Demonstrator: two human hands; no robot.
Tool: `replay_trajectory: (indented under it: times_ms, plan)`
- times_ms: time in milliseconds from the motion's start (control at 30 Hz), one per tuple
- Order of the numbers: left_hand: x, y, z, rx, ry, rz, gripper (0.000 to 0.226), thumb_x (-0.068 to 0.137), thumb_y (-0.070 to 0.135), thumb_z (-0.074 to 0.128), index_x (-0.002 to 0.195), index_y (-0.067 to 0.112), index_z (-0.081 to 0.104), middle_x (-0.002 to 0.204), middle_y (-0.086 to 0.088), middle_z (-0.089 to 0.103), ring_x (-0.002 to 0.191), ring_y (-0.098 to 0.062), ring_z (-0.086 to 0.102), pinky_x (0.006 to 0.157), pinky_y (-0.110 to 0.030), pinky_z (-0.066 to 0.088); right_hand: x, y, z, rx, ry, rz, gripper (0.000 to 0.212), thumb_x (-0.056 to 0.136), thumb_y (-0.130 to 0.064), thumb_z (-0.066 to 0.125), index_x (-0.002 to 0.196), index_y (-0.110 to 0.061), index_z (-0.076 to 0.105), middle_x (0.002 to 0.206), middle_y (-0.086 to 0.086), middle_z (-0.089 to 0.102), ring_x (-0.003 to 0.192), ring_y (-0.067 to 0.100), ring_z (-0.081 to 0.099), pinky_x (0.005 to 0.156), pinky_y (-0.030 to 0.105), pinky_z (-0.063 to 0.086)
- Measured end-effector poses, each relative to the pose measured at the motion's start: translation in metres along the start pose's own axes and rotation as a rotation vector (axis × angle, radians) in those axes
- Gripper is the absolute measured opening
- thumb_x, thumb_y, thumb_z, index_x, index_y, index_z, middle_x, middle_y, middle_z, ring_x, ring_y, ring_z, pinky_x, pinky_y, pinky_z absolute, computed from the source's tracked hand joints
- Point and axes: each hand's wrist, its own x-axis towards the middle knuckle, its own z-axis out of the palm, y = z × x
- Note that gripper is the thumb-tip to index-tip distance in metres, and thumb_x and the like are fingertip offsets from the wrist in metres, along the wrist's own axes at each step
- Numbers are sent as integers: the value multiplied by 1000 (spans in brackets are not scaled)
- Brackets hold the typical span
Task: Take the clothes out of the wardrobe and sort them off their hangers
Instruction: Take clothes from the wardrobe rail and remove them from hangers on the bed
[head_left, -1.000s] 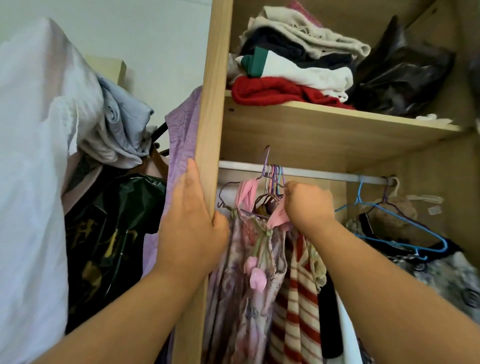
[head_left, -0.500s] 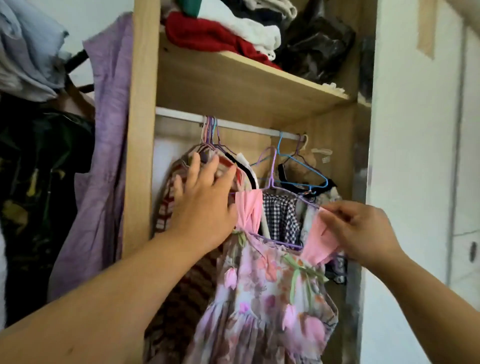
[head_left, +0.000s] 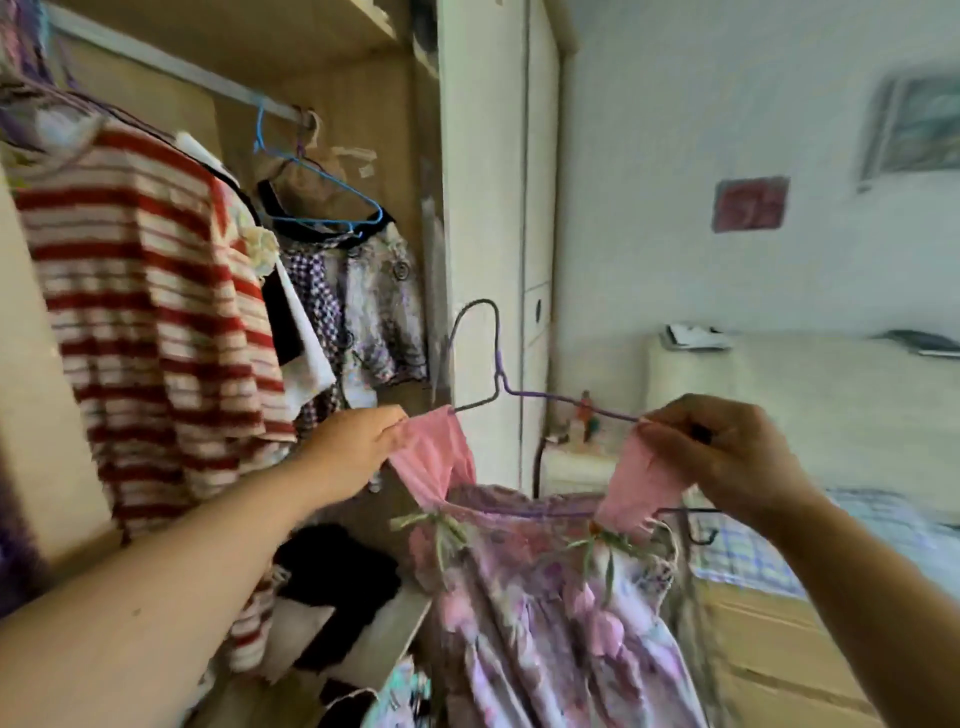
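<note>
A pink and purple floral dress (head_left: 545, 613) hangs on a purple wire hanger (head_left: 498, 374), held out in front of the wardrobe (head_left: 478, 208), off the rail. My left hand (head_left: 353, 452) pinches the dress's left pink strap. My right hand (head_left: 727, 457) pinches the right pink strap together with the hanger's arm. On the rail (head_left: 171, 67) still hang a red-and-white striped top (head_left: 145, 312) and a checked garment (head_left: 363, 306) on a blue hanger (head_left: 322, 192).
Dark and white clothes (head_left: 332, 597) lie heaped on the wardrobe floor. To the right stand a bed with a checked sheet (head_left: 769, 561), a cream headboard (head_left: 810, 395) and a small bedside stand (head_left: 576, 457). Pictures hang on the wall (head_left: 748, 202).
The floral dress on its hanger has come off the rail and moved right, out of the wardrobe. My left hand left the hanging clothes and took the left strap. The view swung right.
</note>
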Motion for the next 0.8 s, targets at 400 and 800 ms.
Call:
replay_trajectory:
  times_ms: [400,800]
  plan:
    - [-103,99,111,-283,-363,438,17,96,21,48,86,21,62,80,8,59,82,-17,56,62,-25,41,-270,-52,-54,-352,0,573,20,87,-24,63,72,-35,69,68,-12,66,62,2,57,62,20,45]
    - [-232,315,216,-289,-704,938,34,97,41,39,69,26,49,69,11,54,70,-16,53,56,-30,32,-518,-110,-155,-391,398,1086,22,83,-21,69,67,-36,69,64,-10,67,56,-4,55,57,13,42]
